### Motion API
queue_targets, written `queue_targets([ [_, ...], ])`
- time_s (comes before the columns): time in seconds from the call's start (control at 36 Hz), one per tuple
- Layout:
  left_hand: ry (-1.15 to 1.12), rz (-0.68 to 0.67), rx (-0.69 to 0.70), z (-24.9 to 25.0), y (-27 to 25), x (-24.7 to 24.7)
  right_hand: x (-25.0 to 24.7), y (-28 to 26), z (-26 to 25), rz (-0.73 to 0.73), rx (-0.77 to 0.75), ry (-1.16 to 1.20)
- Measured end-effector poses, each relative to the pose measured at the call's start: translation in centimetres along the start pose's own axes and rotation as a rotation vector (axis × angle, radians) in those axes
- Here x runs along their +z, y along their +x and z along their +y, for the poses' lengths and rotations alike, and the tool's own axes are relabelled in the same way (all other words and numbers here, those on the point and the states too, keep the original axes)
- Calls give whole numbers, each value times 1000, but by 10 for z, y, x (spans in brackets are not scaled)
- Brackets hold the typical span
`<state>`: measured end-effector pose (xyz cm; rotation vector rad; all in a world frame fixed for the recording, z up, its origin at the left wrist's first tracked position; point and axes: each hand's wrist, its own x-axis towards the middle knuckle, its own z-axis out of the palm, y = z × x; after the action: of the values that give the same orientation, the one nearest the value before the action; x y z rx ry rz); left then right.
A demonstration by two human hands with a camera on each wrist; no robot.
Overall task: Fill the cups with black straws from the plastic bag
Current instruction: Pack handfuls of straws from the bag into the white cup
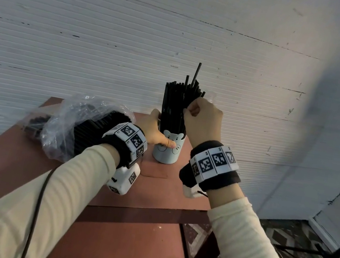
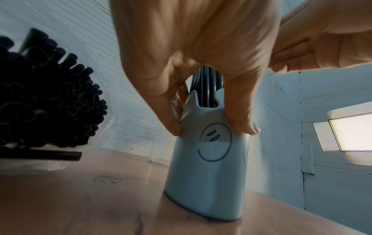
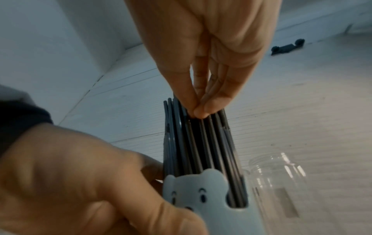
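While left hand (image 1: pixel 153 131) grips cup (image 1: pixel 167 152), right hand (image 1: pixel 204 118) apparently pinches straws (image 1: pixel 175 103).

- A reddish-brown table (image 1: pixel 28 165) is seen set against a white ribbed wall.
- A pale blue bear-faced cup (image 1: pixel 167 150), packed with upright black straws (image 1: pixel 175 105), is stood on the table near its far edge, at about 12 o'clock.
- A clear plastic bag (image 1: pixel 64 127) of black straws is laid on the table at about 10 o'clock from the cup.
- A clear jar (image 3: pixel 281 182) is stood just beside the cup, at its 1 o'clock.
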<state>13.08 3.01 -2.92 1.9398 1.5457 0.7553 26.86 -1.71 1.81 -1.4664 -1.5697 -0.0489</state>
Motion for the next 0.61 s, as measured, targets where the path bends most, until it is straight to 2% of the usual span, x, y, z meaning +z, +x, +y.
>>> queue_targets([
  [0.11, -8, -3, -3, 0, 0, 1, -1, 2, -6, 41, -18, 94],
  [0.19, -17, 2, -8, 0, 0, 1, -1, 4, -11, 52, -61, 98],
  [0.47, -13, 6, -14, 0, 1, 2, -2, 8, -12, 17, -51, 101],
  [0.61, -11, 4, -25, 0, 1, 2, 2, 5, -13, 50, -60, 123],
])
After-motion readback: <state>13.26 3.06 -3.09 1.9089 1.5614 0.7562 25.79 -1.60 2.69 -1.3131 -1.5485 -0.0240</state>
